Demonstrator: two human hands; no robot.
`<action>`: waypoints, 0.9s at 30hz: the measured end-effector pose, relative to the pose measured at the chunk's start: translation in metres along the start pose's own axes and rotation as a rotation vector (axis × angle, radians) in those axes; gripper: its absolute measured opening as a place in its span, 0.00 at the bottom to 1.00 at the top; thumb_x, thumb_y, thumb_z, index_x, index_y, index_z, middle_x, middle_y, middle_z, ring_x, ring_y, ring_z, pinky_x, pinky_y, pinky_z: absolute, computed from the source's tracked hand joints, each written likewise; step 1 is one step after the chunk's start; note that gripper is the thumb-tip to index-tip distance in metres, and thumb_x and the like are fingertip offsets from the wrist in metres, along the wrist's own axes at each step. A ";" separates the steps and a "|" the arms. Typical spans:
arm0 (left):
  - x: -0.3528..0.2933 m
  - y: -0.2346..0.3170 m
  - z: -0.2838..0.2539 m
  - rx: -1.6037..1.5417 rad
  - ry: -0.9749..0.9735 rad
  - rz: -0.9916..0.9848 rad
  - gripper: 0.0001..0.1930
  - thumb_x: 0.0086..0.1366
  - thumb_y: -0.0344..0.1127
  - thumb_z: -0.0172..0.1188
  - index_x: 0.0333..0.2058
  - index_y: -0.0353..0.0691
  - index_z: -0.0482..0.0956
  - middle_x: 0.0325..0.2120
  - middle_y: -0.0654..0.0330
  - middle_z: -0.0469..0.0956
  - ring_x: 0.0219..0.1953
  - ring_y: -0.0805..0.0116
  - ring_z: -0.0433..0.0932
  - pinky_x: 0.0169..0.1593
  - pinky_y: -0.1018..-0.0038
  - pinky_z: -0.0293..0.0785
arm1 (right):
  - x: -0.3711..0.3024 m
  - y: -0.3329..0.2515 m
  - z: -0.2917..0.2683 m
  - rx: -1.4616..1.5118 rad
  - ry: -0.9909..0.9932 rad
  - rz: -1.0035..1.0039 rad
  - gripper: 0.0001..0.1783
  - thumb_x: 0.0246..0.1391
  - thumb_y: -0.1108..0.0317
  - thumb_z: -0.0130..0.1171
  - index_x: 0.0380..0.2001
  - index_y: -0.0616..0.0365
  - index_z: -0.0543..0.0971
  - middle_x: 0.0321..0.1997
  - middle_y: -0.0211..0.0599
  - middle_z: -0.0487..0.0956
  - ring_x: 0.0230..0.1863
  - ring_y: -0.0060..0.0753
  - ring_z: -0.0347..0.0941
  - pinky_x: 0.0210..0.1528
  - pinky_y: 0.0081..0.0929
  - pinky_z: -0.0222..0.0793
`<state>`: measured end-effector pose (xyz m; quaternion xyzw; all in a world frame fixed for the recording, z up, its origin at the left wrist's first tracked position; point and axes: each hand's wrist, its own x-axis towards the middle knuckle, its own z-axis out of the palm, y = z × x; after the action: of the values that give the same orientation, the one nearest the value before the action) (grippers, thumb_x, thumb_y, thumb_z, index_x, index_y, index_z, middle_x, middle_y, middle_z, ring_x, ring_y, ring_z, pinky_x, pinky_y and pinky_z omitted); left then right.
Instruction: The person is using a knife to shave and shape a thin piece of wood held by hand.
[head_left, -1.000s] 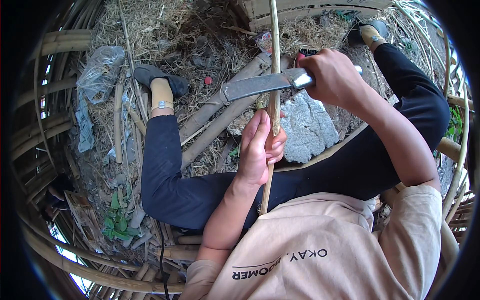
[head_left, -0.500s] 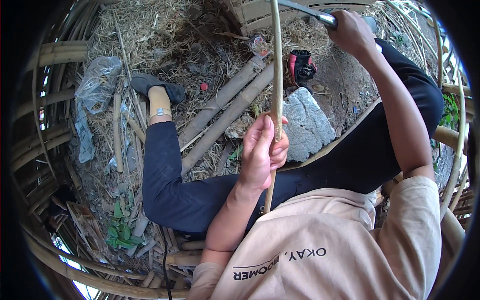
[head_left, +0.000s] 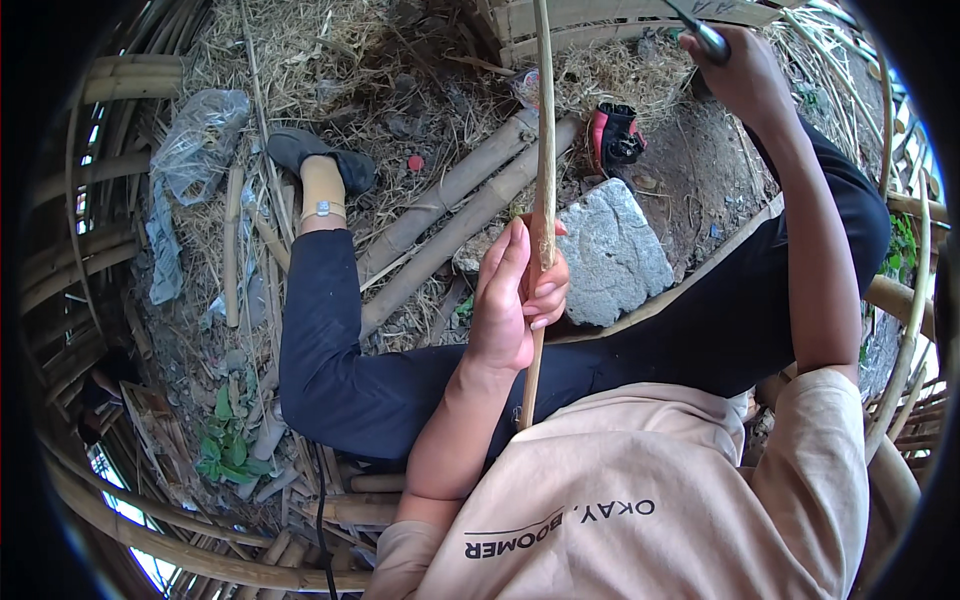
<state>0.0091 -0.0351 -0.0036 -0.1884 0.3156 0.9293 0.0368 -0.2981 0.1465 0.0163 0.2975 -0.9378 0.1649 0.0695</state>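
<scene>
My left hand (head_left: 507,295) is wrapped round a thin wooden stick (head_left: 546,130), thumb along it. The stick is pale and peeled, runs nearly straight up and away, and passes out at the top edge; its near end rests by my waist. Up at the far right, my right hand (head_left: 745,80) is closed on the handle of a knife (head_left: 708,42) with a shiny metal collar. Only a short dark length of its blade shows, pointing up and left, the rest being beyond the picture. The blade is apart from the stick.
A rough grey stone block (head_left: 615,255) lies beside the stick. Two bamboo poles (head_left: 450,200) lie between my legs. A red-and-black object (head_left: 615,140), a clear plastic bag (head_left: 200,145) and dry straw (head_left: 290,60) are on the ground. Bamboo slats (head_left: 130,80) stand at left.
My right hand has drawn the knife rightward, farther from the stick, and the blade has swung to point more upward. My left hand and the stick have shifted slightly left.
</scene>
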 end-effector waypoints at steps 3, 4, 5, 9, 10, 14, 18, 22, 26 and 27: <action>0.003 -0.002 -0.003 -0.001 0.014 0.004 0.23 0.78 0.55 0.40 0.50 0.39 0.70 0.19 0.70 0.60 0.14 0.87 0.52 0.16 0.87 0.51 | -0.023 -0.040 -0.002 0.060 -0.004 -0.119 0.21 0.60 0.51 0.64 0.29 0.61 0.83 0.17 0.48 0.76 0.20 0.47 0.74 0.30 0.41 0.70; 0.002 -0.002 -0.004 0.026 0.016 0.007 0.24 0.78 0.55 0.38 0.51 0.39 0.69 0.19 0.71 0.59 0.14 0.87 0.51 0.16 0.87 0.51 | -0.029 -0.052 -0.001 0.060 -0.086 -0.128 0.14 0.55 0.58 0.64 0.31 0.59 0.84 0.21 0.48 0.79 0.25 0.49 0.78 0.35 0.43 0.73; 0.003 -0.002 -0.005 0.049 0.014 0.006 0.24 0.78 0.55 0.37 0.51 0.39 0.68 0.19 0.71 0.58 0.15 0.87 0.51 0.16 0.87 0.51 | -0.034 -0.063 -0.002 0.054 -0.169 -0.133 0.09 0.50 0.65 0.64 0.33 0.56 0.86 0.25 0.47 0.82 0.31 0.50 0.82 0.39 0.45 0.77; 0.005 -0.002 -0.006 0.066 0.027 0.015 0.25 0.78 0.56 0.37 0.52 0.39 0.68 0.20 0.71 0.59 0.15 0.87 0.51 0.16 0.88 0.52 | -0.046 -0.084 -0.012 0.075 -0.302 -0.257 0.07 0.43 0.68 0.65 0.26 0.58 0.82 0.25 0.46 0.81 0.31 0.52 0.80 0.37 0.45 0.76; 0.005 -0.002 -0.006 0.069 0.019 0.017 0.25 0.78 0.56 0.38 0.52 0.39 0.68 0.20 0.71 0.59 0.15 0.87 0.51 0.16 0.87 0.52 | -0.048 -0.085 -0.014 0.102 -0.316 -0.274 0.07 0.42 0.69 0.65 0.26 0.58 0.82 0.25 0.46 0.81 0.32 0.52 0.80 0.37 0.45 0.76; 0.006 -0.003 -0.005 0.071 0.020 0.012 0.25 0.78 0.56 0.38 0.52 0.39 0.68 0.20 0.71 0.59 0.15 0.87 0.51 0.17 0.87 0.52 | -0.050 -0.083 -0.017 0.187 -0.416 -0.300 0.09 0.44 0.68 0.67 0.29 0.59 0.81 0.24 0.46 0.80 0.31 0.53 0.79 0.37 0.46 0.74; 0.009 -0.004 -0.004 0.058 -0.007 0.010 0.25 0.78 0.56 0.39 0.53 0.38 0.68 0.20 0.70 0.60 0.15 0.86 0.52 0.17 0.87 0.53 | -0.057 -0.070 -0.007 0.335 -0.301 -0.472 0.11 0.46 0.70 0.68 0.31 0.61 0.76 0.21 0.44 0.75 0.26 0.54 0.74 0.32 0.44 0.67; 0.008 -0.004 -0.006 0.057 -0.001 0.012 0.26 0.77 0.56 0.39 0.54 0.38 0.68 0.20 0.70 0.60 0.16 0.86 0.52 0.17 0.87 0.53 | -0.055 -0.078 -0.015 0.238 -0.493 -0.439 0.12 0.52 0.65 0.67 0.37 0.57 0.79 0.24 0.45 0.80 0.30 0.54 0.78 0.34 0.47 0.73; 0.008 -0.004 -0.006 0.056 0.002 0.018 0.26 0.77 0.57 0.39 0.54 0.38 0.68 0.20 0.70 0.60 0.16 0.86 0.52 0.17 0.87 0.53 | -0.056 -0.080 -0.016 0.194 -0.466 -0.438 0.12 0.52 0.63 0.67 0.37 0.57 0.79 0.23 0.44 0.81 0.29 0.53 0.79 0.33 0.47 0.74; 0.007 -0.003 -0.005 0.056 0.006 0.019 0.26 0.77 0.57 0.39 0.54 0.38 0.68 0.20 0.70 0.60 0.16 0.86 0.52 0.17 0.87 0.52 | -0.056 -0.080 -0.015 0.192 -0.458 -0.439 0.13 0.51 0.63 0.68 0.37 0.56 0.79 0.23 0.43 0.81 0.29 0.53 0.79 0.33 0.47 0.74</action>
<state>0.0049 -0.0360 -0.0122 -0.1871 0.3436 0.9197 0.0322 -0.2056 0.1202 0.0392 0.5272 -0.8226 0.1623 -0.1376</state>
